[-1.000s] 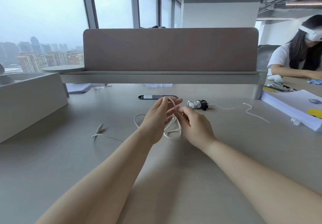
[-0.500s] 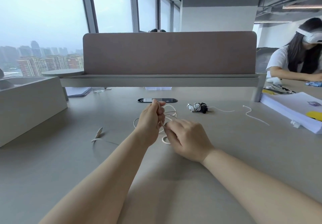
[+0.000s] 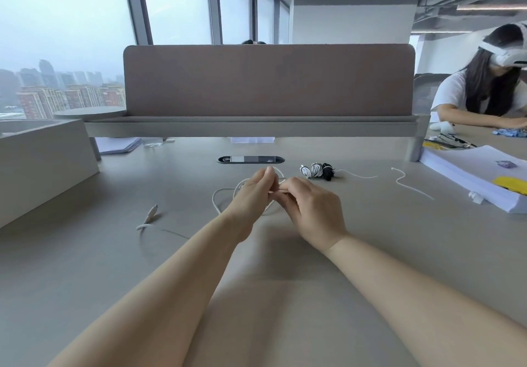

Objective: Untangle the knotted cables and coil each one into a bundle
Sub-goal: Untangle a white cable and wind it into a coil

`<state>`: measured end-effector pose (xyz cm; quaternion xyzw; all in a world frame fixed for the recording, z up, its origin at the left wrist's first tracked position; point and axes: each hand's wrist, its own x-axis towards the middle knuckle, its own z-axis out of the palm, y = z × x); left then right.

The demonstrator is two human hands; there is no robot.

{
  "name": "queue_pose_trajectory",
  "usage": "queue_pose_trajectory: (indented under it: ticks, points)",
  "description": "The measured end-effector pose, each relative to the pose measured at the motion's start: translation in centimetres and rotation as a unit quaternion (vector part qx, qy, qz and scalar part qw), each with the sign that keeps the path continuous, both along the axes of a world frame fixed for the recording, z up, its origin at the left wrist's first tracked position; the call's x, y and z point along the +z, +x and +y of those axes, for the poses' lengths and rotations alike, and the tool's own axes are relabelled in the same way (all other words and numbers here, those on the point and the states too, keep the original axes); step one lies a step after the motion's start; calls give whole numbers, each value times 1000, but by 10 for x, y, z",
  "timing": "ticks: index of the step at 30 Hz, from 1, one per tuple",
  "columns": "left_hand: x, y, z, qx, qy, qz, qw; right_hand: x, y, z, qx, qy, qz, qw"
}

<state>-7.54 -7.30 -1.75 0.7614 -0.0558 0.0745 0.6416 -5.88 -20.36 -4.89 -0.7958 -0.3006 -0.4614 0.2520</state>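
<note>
At the middle of the desk (image 3: 85, 266), below the panel (image 3: 268, 81) and left of the paper stack (image 3: 470, 175), we find both hands raised just above the surface and meeting fingertip to fingertip. The left hand (image 3: 251, 195) has its fingers curled and its thumb upright, pinching the white cable (image 3: 217, 199). The right hand (image 3: 313, 209) has its fingers folded onto the same cable where the two hands touch. We judge the step to be the working of a knot or crossing hidden between the fingers, since loops of the cable hang from the hands and rest on the desk beside the left wrist. Several risks follow. If the hands pull apart before the right strand is freed, we expect the knot to tighten rather than open. The slack loops lie close to the left forearm, so a sweep of that arm could drag them into a new crossing. A second loose cable (image 3: 410, 187) lies well to the right, and the coiled bundles (image 3: 316, 170) sit near, just behind the right hand. Either could be caught up if the work moves that way. The plug (image 3: 151, 213) lies well to the left with a thin cord trailing from it. We cannot tell whether it belongs to the held cable, but if it does, a sharp tug would whip it across the desk.
</note>
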Motion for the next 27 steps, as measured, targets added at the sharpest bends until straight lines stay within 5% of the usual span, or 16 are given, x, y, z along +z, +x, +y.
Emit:
queue_pose_trajectory:
  ticks: [17, 27]
  points:
    - [2, -9, -6, -180, 26, 16, 983, 8, -2, -11, -2, 170, 249, 953]
    - [-9, -9, -16, -98, 21, -51, 994, 11, 3, -5, 94, 257, 276, 921]
